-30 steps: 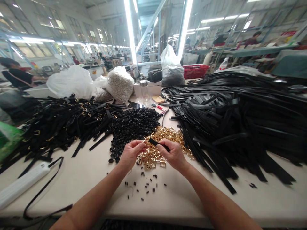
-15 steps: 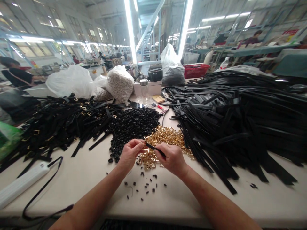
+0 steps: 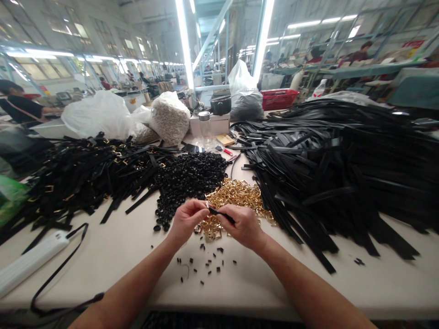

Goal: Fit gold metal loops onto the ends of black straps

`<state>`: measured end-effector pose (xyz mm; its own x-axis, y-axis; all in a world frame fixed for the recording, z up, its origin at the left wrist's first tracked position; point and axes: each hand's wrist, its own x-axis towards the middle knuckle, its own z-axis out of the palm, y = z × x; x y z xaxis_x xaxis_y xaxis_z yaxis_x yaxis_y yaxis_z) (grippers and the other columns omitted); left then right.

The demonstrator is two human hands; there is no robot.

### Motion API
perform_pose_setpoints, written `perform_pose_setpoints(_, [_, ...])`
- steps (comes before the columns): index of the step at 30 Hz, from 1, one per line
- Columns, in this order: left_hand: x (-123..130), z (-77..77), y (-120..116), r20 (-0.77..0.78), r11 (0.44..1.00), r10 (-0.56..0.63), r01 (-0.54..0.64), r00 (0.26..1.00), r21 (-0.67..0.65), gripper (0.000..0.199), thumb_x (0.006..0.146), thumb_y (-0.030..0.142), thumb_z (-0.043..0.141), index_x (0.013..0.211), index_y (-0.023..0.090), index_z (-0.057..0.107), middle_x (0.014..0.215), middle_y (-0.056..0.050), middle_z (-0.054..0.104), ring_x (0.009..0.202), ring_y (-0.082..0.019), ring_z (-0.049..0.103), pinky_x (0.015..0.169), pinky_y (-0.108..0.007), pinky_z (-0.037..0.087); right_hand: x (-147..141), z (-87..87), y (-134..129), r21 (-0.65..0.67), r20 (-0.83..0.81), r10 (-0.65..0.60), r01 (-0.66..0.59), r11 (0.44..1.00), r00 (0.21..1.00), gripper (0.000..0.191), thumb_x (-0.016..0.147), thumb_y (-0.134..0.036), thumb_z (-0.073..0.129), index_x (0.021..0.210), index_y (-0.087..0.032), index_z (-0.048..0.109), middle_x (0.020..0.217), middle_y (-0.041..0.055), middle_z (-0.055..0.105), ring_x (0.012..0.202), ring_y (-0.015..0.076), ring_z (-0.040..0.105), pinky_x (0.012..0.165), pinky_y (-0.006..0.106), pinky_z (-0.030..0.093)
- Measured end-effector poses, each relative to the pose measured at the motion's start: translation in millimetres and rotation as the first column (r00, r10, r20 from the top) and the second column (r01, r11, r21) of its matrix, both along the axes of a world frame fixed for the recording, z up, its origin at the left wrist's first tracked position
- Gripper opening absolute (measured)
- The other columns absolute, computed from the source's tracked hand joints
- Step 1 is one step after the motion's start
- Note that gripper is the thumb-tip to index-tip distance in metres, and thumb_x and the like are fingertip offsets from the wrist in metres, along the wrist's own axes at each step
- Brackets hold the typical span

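Observation:
Over the front of the gold buckle pile [image 3: 236,194], my two hands meet almost fingertip to fingertip. A short black strap [image 3: 214,211] is gripped by my right hand [image 3: 245,226], its fingers curled round it and its end pointing left. Pinched in my left hand [image 3: 188,220] is a gold buckle [image 3: 207,205], at the strap's end; whether the strap passes through it is too small to tell. Behind my left hand lies a heap of black strap loops [image 3: 192,180]. Small black bits [image 3: 209,262] are scattered on the table below my hands.
Long black straps [image 3: 308,183] cover the right side of the table. Buckled straps [image 3: 85,173] are heaped at left, near a white power strip [image 3: 34,260] with a cord. Filled bags [image 3: 170,118], a glass jar [image 3: 205,125] and a red basket [image 3: 279,98] stand behind.
The buckle in my left fingertips has turned and shows more plainly at the strap's end. My hands otherwise stay in nearly the same place; the view has shifted slightly.

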<state>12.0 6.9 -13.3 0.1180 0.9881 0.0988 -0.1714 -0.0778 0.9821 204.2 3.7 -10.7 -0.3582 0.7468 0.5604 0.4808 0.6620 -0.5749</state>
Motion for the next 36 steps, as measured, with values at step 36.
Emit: perform_pose_setpoints(36, [10.8, -0.3, 2.4, 0.090, 0.945, -0.061, 0.086, 0.994, -0.314, 0.033, 0.055, 0.035, 0.086, 0.070, 0.013, 0.067, 0.056, 0.003, 0.058, 0.048, -0.006, 0.046, 0.049, -0.019, 0.037, -4.4, 5.0, -3.9, -0.251, 0.073, 0.073, -0.053, 0.967, 0.995, 0.016, 0.090, -0.024, 0.051, 0.077, -0.019, 0.060, 0.069, -0.0004, 0.060, 0.062, 0.0116, 0.053, 0.060, 0.023, 0.035])
